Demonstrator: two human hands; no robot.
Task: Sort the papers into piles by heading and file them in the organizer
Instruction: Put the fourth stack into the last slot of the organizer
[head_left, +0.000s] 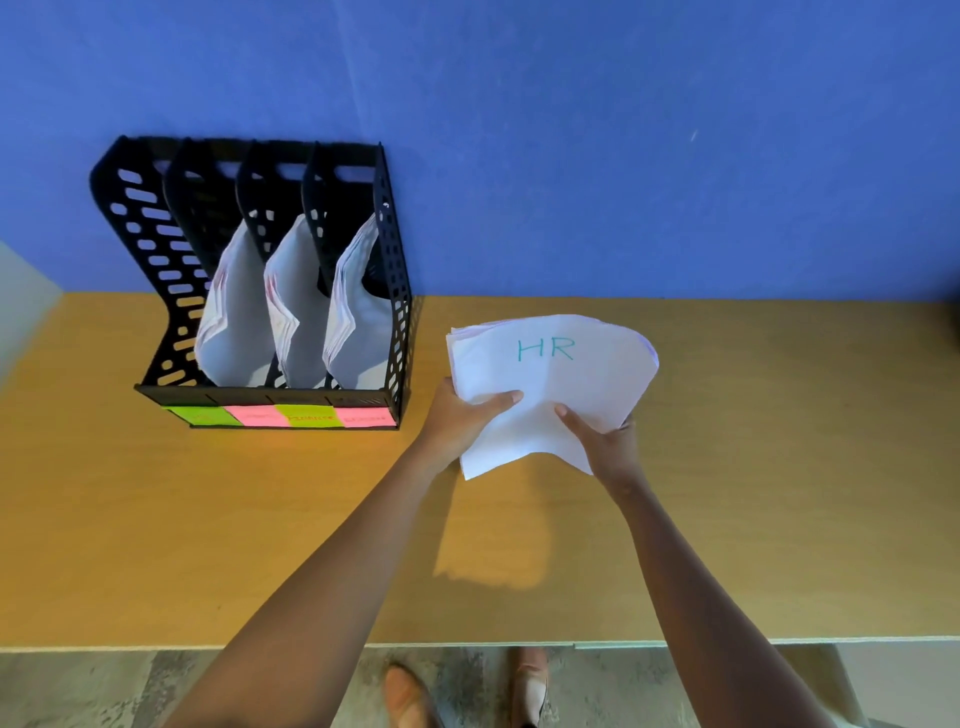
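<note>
Filing the last pile: left hand (460, 415) and right hand (605, 441) pinch the HR stack (550, 374); next, insert into organizer (156, 249)'s empty leftmost slot

One head-worn wide-angle view looks steeply down and forward over the tabletop (156, 519), its near edge low in frame, its far edge against the wall (571, 130).

We see a white paper stack (550, 384) headed "HR" in teal, bowed and lifted above the surface. Left of it stands the black four-slot organizer (171, 280); three right slots hold curled papers (358, 312).
</note>
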